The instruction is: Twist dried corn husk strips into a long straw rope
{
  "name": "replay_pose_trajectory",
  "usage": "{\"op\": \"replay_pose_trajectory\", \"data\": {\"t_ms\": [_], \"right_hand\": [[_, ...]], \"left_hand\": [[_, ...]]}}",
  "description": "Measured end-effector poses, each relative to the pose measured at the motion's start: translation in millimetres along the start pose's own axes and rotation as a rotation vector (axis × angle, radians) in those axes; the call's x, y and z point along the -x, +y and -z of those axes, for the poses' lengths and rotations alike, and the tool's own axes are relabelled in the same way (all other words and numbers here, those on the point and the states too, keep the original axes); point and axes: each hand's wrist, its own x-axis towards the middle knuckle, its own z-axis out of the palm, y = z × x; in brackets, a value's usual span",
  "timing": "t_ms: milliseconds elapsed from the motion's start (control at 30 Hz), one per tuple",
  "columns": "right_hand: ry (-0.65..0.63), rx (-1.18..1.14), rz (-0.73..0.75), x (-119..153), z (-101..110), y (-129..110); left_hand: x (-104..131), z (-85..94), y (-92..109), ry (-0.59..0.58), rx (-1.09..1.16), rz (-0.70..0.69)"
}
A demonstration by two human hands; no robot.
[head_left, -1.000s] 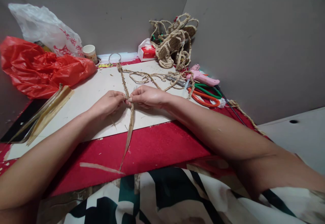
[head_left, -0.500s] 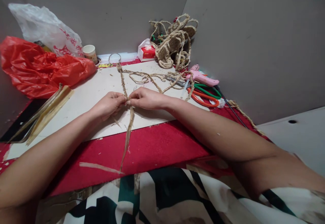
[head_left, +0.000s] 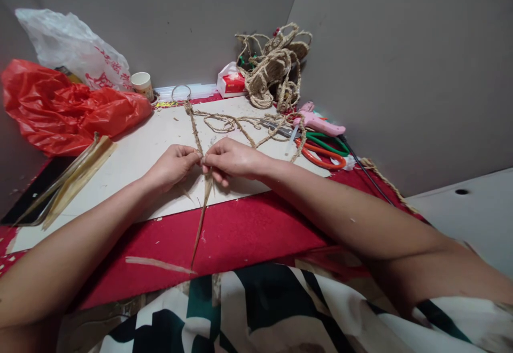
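Observation:
My left hand (head_left: 173,164) and my right hand (head_left: 229,158) meet over a white board (head_left: 140,150), both pinching a twisted straw rope (head_left: 193,123). The rope runs from a metal ring (head_left: 181,92) at the back edge down to my fingers. Below my fingers the loose flat straw strands (head_left: 201,214) hang down over the red cloth (head_left: 248,230). My fingertips touch each other at the rope.
A red plastic bag (head_left: 68,107) and a white bag (head_left: 76,48) lie at the left, with a paper cup (head_left: 142,83). Pale straw strips (head_left: 76,177) lie at the left. A rope pile (head_left: 274,64), tissue pack (head_left: 231,80), pink glue gun (head_left: 318,122) and scissors (head_left: 324,150) sit at the right.
Both hands have slid slightly down and toward me along the rope. The right fingers have turned downward around the strands. Nothing else on the table moved.

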Motion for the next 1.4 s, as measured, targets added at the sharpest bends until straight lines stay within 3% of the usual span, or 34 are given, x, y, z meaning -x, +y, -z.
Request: {"op": "replay_pose_trajectory", "data": {"t_ms": [133,267,367,433,467,500,533,600,633,667,733,833,900,1033,1167,1300,1400], "right_hand": [[0.066,-0.034,0.004,0.2,-16.6,3.2],[0.137,0.214,0.150,7.1,-24.6,1.5],[-0.038,0.356,0.260,19.1,-25.3,-6.0],[-0.250,0.291,0.280,24.6,-19.5,-10.6],[-0.294,0.223,0.278,25.1,-14.5,-12.1],[-0.261,0.149,0.273,23.9,-8.5,-12.8],[-0.141,0.079,0.270,20.9,-2.2,-12.8],[0.218,-0.038,0.273,11.5,8.2,-10.4],[0.345,-0.093,0.256,6.3,10.9,-8.5],[0.393,-0.146,0.222,1.5,11.7,-6.2],[0.276,-0.264,0.116,-5.2,8.2,-1.5],[-0.051,-0.421,-0.045,-8.6,0.4,4.4],[-0.146,-0.442,-0.093,-9.1,0.7,7.3],[-0.199,-0.382,-0.104,-12.4,10.8,10.9],[-0.251,-0.529,-0.180,-15.9,9.5,12.1],[-0.087,-0.596,-0.188,-14.3,-3.1,11.1],[0.052,-0.565,-0.152,-11.3,-9.8,9.4]], "left_hand": [[1.5,-3.0,-0.8,0.011,0.081,-0.011],[1.2,-3.9,-1.2,0.008,0.174,0.005],[1.8,-2.8,0.5,0.008,0.197,0.032],[2.5,-0.6,2.8,-0.004,0.221,0.043],[2.8,0.9,4.2,-0.011,0.233,0.044],[3.1,2.5,5.6,-0.021,0.246,0.047],[3.2,3.9,6.9,-0.033,0.259,0.052],[3.3,6.1,8.8,-0.057,0.283,0.074],[3.1,6.7,9.2,-0.068,0.291,0.088],[2.9,7.0,9.2,-0.079,0.296,0.095],[2.3,7.1,8.1,-0.092,0.293,0.082],[1.2,8.0,5.7,-0.114,0.267,0.065],[0.1,10.4,4.3,-0.144,0.233,0.076],[-2.8,16.7,2.2,-0.243,0.152,0.084],[-3.1,20.2,1.8,-0.172,-0.003,0.006],[0.6,21.4,6.3,-0.219,-0.184,-0.022],[4.1,18.0,10.8,-0.282,-0.191,0.022]]}}
